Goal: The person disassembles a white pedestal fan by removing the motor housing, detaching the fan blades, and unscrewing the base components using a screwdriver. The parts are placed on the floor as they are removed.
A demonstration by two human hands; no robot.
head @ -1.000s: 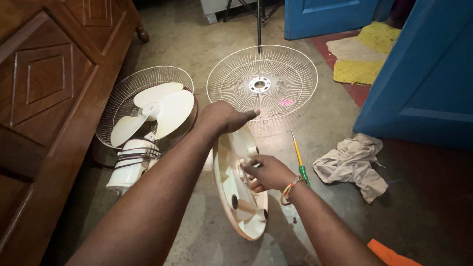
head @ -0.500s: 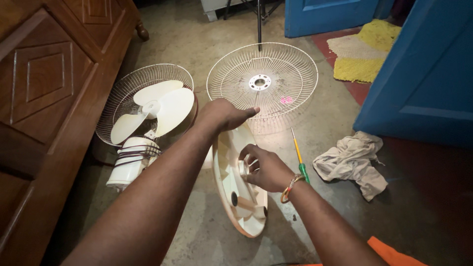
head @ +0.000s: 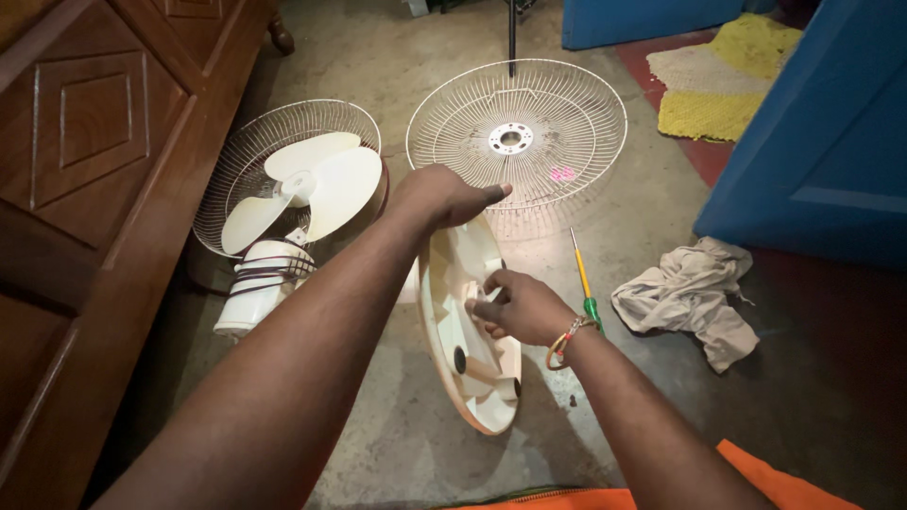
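Bare concrete floor (head: 378, 57), grey and scuffed, everything lies straight on it. Dim room, light pooled around the middle.

Largest items first. Dark wooden cabinet (head: 85, 142) with carved diamond panels runs along the far left of the left hand. Blue door (head: 831, 142) stands to the right of the right hand, a second blue panel (head: 642, 17) beyond it at the top edge. Yellow and cream mat (head: 718, 85) lies past the right hand, between the two blue surfaces.

Wire fan guard (head: 567, 113), round, flat on the floor just beyond the left hand, small pink mark on its mesh. Fan head (head: 302, 184) with cream blades in its rear guard lies left of the left hand, white motor housing (head: 260, 288) with dark cord wound round it just below.

Cream round fan base (head: 468, 368) stands on edge between both hands, underside toward the right hand.

Left hand (head: 439, 196): fingers curled over the base's top rim, thumb out, gripping it upright.
Right hand (head: 524, 307): fingertips pinched on a small part at the centre of the underside; what part exactly, can't tell. Beaded band on that wrist.

Crumpled beige rag (head: 690, 297) right of the right hand. Screwdriver (head: 584, 279), yellow shaft, green handle, just beside the right wrist. Orange cloth (head: 756, 482) at the bottom edge.
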